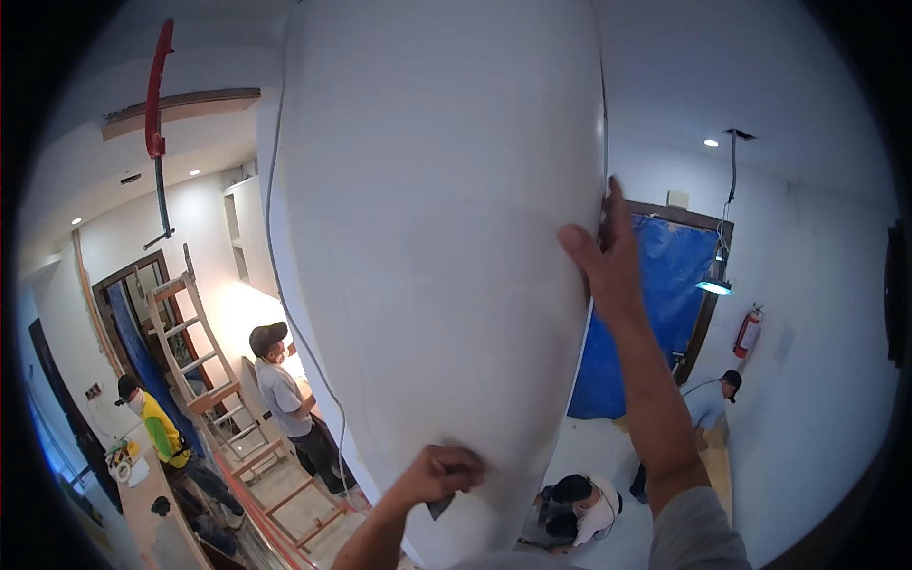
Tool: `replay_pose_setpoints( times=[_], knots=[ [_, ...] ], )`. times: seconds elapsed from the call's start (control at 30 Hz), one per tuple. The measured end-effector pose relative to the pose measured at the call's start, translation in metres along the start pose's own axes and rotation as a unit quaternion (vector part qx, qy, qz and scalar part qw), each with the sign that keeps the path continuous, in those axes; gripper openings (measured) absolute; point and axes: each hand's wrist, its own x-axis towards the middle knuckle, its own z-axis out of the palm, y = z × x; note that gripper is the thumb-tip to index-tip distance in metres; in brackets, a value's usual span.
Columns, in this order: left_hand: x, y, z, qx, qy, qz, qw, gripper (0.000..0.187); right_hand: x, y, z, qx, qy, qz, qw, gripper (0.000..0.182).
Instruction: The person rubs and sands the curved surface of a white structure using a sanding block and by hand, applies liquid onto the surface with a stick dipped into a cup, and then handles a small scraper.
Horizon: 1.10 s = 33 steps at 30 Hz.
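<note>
A tall, smooth white panel or column face [437,237] rises directly in front of me. Against its right edge rests my right hand [613,266], fingers stretched upward along the side and thumb spread onto the front. My left hand [442,473] is low on the face, its fingers curled and slightly blurred. From under those fingers pokes the corner of a small dark flat piece [439,508]; its kind cannot be made out.
A grey cable [275,190] runs down the left edge. A red-handled clamp [155,104] hangs upper left, above a ladder [195,351]. People work at left [285,399] and below right [584,508]. A lit lamp [715,285] hangs near blue sheeting [646,313].
</note>
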Motion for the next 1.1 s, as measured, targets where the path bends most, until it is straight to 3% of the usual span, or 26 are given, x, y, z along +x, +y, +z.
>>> replay_pose_setpoints(
  times=[0.03, 0.13, 0.17, 0.2, 0.23, 0.3, 0.37, 0.43, 0.5, 0.57, 0.63, 0.73, 1.1],
  knots=[
    [0.000, 0.027, -0.009, 0.058, 0.021, 0.025, 0.998, 0.005, -0.001, -0.002, 0.000, 0.019, -0.009, 0.014, 1.000, 0.119],
    [0.016, 0.124, -0.037, 0.081, 0.222, 0.125, 0.964, 0.008, -0.011, -0.004, 0.001, 0.057, -0.024, 0.060, 0.996, 0.127],
    [0.028, 0.153, -0.053, 0.180, 0.282, 0.230, 0.914, 0.011, -0.013, -0.002, 0.002, 0.056, -0.019, 0.070, 0.996, 0.126],
    [0.040, 0.193, -0.063, 0.265, 0.372, 0.235, 0.858, 0.021, -0.015, -0.001, 0.003, 0.054, -0.013, 0.080, 0.995, 0.125],
    [0.053, 0.236, -0.060, 0.260, 0.401, 0.317, 0.820, 0.040, -0.018, -0.001, 0.004, 0.049, -0.001, 0.080, 0.996, 0.125],
    [0.071, 0.315, -0.049, 0.426, 0.450, 0.339, 0.708, 0.073, -0.024, -0.002, 0.008, 0.037, 0.024, 0.081, 0.996, 0.124],
    [0.106, 0.361, -0.049, 0.556, 0.455, 0.410, 0.562, 0.084, -0.027, 0.003, 0.010, 0.062, 0.018, 0.085, 0.994, 0.122],
    [0.135, 0.390, -0.036, 0.584, 0.405, 0.420, 0.565, 0.091, -0.030, 0.002, 0.010, 0.074, 0.015, 0.097, 0.992, 0.120],
    [0.135, 0.410, -0.003, 0.618, 0.405, 0.275, 0.616, 0.069, -0.034, -0.005, 0.010, 0.074, 0.017, 0.115, 0.990, 0.118],
    [0.123, 0.424, 0.015, 0.631, 0.371, 0.196, 0.653, 0.065, -0.033, -0.001, 0.009, 0.069, 0.017, 0.112, 0.991, 0.116],
    [0.111, 0.427, 0.025, 0.632, 0.312, 0.187, 0.685, 0.074, -0.034, 0.000, 0.010, 0.070, 0.020, 0.112, 0.991, 0.115],
    [0.116, 0.426, 0.027, 0.659, 0.328, 0.189, 0.650, 0.073, -0.035, -0.003, 0.012, 0.070, 0.027, 0.115, 0.991, 0.114],
    [0.117, 0.432, 0.043, 0.678, 0.284, 0.182, 0.653, 0.066, -0.036, 0.000, 0.013, 0.043, 0.052, 0.116, 0.991, 0.116]
  ],
)
